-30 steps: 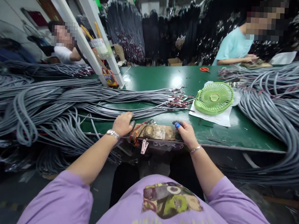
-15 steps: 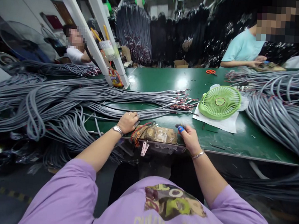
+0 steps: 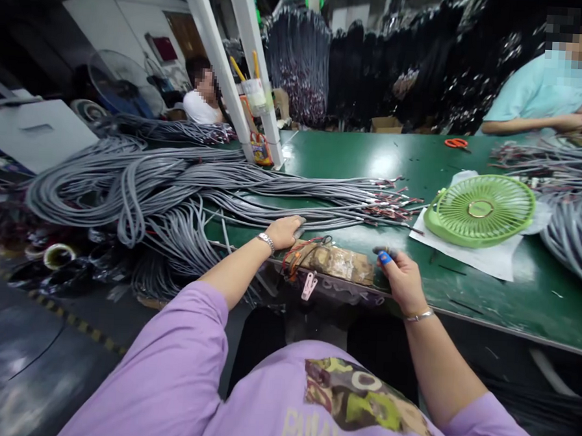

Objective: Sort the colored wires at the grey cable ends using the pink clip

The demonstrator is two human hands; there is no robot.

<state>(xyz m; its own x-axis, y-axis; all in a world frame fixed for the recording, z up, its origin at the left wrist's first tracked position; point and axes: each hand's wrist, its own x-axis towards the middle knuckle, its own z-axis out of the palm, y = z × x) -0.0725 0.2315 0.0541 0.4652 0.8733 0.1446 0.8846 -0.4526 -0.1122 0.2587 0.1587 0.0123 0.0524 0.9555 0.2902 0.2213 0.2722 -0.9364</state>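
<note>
Board: brown and tape-covered, lying flat along the near edge of the bench, between the two hands; the directions below are taken from it.
Wires: red and black, looped over the board's end at 9 o'clock.
Clip: pale pink, hanging at the bench edge at 8 o'clock.
Left hand: between 9 and 10 o'clock, just beside the board, low over the bench, fingers bent and close together; whether it has hold of anything I cannot tell.
Right hand: at 3 o'clock, near the board's other end, fingers curled in, thumb wrapped in blue and drawn close to a dark-covered fingertip; whether anything is pinched there I cannot tell.
Cables: a grey bundle, its red and white ends at 1 o'clock, its loops spreading out to 9 and 10 o'clock and drooping over the edge.
Fan: green, between 2 and 3 o'clock, resting on white paper.
Scissors: orange-handled, between 1 and 2 o'clock, on the bench's far side.
Posts: two, white, at 11 o'clock, with a cup of yellow-handled tools fixed to them.
More cables: a grey heap beyond the fan, between 2 and 3 o'clock.
People: one in light blue at 2 o'clock, hands together over the bench; one in white at 10 o'clock, partly behind a post.
</note>
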